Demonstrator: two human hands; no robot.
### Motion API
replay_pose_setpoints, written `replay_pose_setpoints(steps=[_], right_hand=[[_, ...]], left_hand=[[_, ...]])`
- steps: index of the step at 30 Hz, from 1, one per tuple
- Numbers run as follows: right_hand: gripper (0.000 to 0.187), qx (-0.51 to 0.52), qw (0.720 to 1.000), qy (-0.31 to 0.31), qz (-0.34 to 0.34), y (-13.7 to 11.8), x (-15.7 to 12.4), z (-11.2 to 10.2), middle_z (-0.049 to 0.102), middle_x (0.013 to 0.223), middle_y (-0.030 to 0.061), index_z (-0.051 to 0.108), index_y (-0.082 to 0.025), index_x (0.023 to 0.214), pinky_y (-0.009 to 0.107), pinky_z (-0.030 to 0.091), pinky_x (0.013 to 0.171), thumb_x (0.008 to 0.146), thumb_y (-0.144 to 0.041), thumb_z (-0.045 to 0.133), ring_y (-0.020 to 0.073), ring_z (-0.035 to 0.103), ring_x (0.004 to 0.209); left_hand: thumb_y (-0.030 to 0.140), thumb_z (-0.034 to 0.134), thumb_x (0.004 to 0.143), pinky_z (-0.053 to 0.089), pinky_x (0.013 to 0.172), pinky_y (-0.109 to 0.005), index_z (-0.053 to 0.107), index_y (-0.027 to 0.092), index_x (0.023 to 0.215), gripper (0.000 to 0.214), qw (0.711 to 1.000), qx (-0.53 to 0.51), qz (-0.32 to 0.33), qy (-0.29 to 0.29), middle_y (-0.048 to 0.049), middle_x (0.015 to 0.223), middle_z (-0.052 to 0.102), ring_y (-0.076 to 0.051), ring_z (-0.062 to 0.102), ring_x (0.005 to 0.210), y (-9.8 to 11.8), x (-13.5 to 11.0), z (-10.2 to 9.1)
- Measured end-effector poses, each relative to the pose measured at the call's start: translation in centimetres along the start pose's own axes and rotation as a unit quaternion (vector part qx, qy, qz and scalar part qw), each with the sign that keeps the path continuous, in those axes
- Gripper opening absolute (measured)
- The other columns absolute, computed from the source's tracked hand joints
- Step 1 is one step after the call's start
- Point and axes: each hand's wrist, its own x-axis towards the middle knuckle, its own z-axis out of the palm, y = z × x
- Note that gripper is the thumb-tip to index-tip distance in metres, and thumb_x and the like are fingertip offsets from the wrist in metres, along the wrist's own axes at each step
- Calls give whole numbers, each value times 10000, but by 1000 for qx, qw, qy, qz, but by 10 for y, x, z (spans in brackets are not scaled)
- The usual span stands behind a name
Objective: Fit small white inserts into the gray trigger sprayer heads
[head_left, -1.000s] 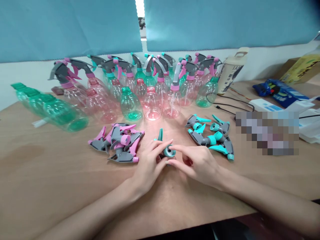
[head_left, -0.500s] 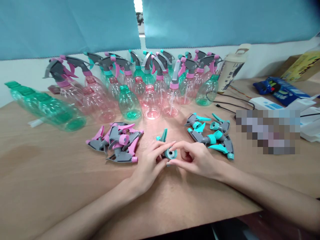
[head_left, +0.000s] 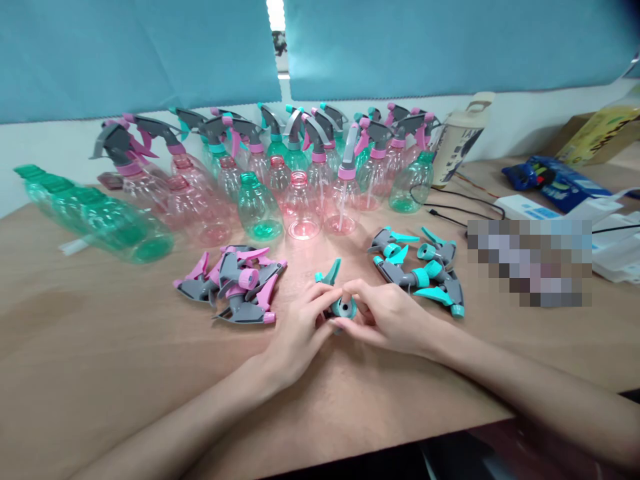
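Observation:
My left hand (head_left: 300, 327) and my right hand (head_left: 387, 317) meet at the middle of the wooden table (head_left: 100, 347). Between their fingertips sits a teal and grey spray trigger head (head_left: 340, 303), its round collar facing me and its teal lever pointing up and away. Both hands pinch it, the left from the left side, the right from the right with curled fingers. A pile of pink and grey trigger heads (head_left: 235, 283) lies to the left. A pile of teal and grey trigger heads (head_left: 423, 270) lies to the right.
Several pink and green clear plastic bottles (head_left: 300, 207) stand in rows at the back, some with trigger heads fitted. Green bottles (head_left: 100, 217) lie on their sides at the left. A beige jug (head_left: 457, 143), black cables (head_left: 450, 213), white boxes (head_left: 530, 210) and a blue packet (head_left: 555, 177) occupy the right.
My right hand's fingers have curled in and closed on the trigger head's collar. The head has tipped a little, its lever now leaning right. The piles have not moved.

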Motion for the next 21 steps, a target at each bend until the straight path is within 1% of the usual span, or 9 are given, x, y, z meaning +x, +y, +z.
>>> replay_pose_setpoints(steps=[4, 7, 9, 11, 14, 16, 18, 21], right_hand=[[196, -12, 1000, -7, -27, 4, -2, 3, 455, 517, -71, 546, -134, 953, 221, 319, 462, 890, -318, 522, 91, 447, 438], [150, -3, 1000, -2, -30, 7, -4, 5, 481, 573, -51, 533, -178, 878, 224, 338, 486, 894, -326, 512, 98, 469, 484], [161, 42, 999, 2, 5, 8, -5, 7, 484, 598, -48, 501, -191, 821, 216, 355, 489, 883, -337, 532, 90, 471, 493], [180, 118, 991, -3, 68, 6, -5, 7, 495, 618, -48, 475, -199, 818, 205, 378, 479, 870, -350, 557, 85, 491, 497], [180, 243, 958, -5, 153, 2, -3, 4, 542, 686, -31, 465, -205, 834, 197, 436, 487, 867, -350, 566, 95, 559, 556], [170, 292, 939, 10, 181, 0, -1, 2, 560, 743, -14, 472, -202, 821, 211, 479, 531, 869, -336, 563, 106, 596, 617], [155, 318, 928, 23, 193, -1, 1, 1, 562, 775, -7, 479, -198, 823, 232, 504, 571, 870, -319, 563, 114, 614, 651], [171, 344, 915, 55, 203, 1, 3, 0, 589, 771, -9, 453, -205, 897, 252, 511, 577, 859, -309, 582, 128, 629, 657]], left_hand=[[81, 548, 849, 454, 789, -310, 602, 202, 1089, 274, 1000, 3, 10, -4, -49, 1005, 583, -185, 527, 888, 0, 0, 0], [126, 554, 867, 461, 778, -311, 589, 226, 1159, 311, 1000, 0, 8, 2, -47, 996, 589, -187, 534, 887, 1, 1, -1], [167, 561, 875, 467, 767, -311, 584, 231, 1173, 306, 1000, -1, -4, 9, -45, 995, 591, -183, 540, 864, 1, 1, -1], [202, 565, 880, 472, 753, -308, 585, 227, 1169, 291, 1000, -4, -18, 17, -41, 991, 591, -175, 545, 832, 2, 1, -2], [186, 566, 875, 473, 731, -296, 584, 228, 1171, 300, 999, -9, -34, 27, -31, 983, 587, -163, 547, 806, 2, 1, -2], [135, 579, 853, 467, 718, -285, 576, 225, 1191, 349, 999, -11, -41, 30, -29, 988, 585, -157, 543, 800, 1, 1, -1], [91, 585, 834, 461, 706, -274, 568, 221, 1207, 396, 998, -15, -48, 30, -27, 995, 581, -145, 533, 778, 1, 1, -1], [83, 575, 836, 457, 674, -255, 566, 245, 1212, 409, 998, -25, -56, 30, -12, 984, 570, -119, 513, 710, 0, 1, -1]])
